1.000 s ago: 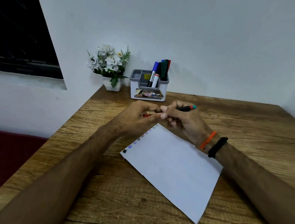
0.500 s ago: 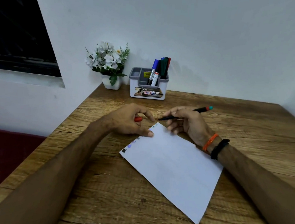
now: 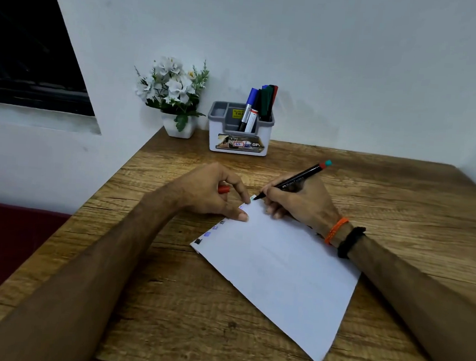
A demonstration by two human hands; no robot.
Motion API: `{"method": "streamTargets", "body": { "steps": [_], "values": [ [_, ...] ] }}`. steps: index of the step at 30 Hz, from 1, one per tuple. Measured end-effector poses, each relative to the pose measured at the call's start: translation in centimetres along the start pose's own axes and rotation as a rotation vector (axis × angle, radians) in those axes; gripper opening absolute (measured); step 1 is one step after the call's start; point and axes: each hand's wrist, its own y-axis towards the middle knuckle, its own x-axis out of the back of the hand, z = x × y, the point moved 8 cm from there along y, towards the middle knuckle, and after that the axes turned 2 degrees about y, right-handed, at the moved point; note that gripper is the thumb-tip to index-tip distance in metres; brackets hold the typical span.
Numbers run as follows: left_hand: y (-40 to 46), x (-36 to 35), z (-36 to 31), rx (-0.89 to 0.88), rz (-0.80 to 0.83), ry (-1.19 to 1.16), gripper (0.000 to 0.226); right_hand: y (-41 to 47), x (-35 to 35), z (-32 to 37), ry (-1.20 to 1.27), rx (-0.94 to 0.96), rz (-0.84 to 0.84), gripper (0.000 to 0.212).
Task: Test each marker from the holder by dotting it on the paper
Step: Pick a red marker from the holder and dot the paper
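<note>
Wood-grain bench [image 3: 163, 317] carries white paper [image 3: 280, 275] lying askew under both hands, its far corner between left hand [image 3: 204, 192] and right hand [image 3: 300, 202]; beyond them, against the wall, marker holder [image 3: 238, 140] and, beside it, flower pot [image 3: 178, 127].

A small white pot [image 3: 179, 126] of white artificial flowers [image 3: 171, 85] with green leaves is set at the far left corner of a wooden table [image 3: 192, 313], close against a plain pale wall [image 3: 326, 59]. A dark window [image 3: 27, 50] is seen at the upper left, bordered below by a pale ledge [image 3: 39, 119]. A dark red surface [image 3: 4, 244] is seen beyond the table's left edge, lower than the tabletop.
</note>
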Motion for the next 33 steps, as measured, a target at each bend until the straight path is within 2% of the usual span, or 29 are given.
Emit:
{"method": "streamTargets", "body": {
  "steps": [33],
  "values": [
    [-1.2,0.3,-1.8,-0.012,0.016,0.000,0.032,-0.6,0.0,0.7,-0.062,0.035,-0.009,0.009]
  ]
}}
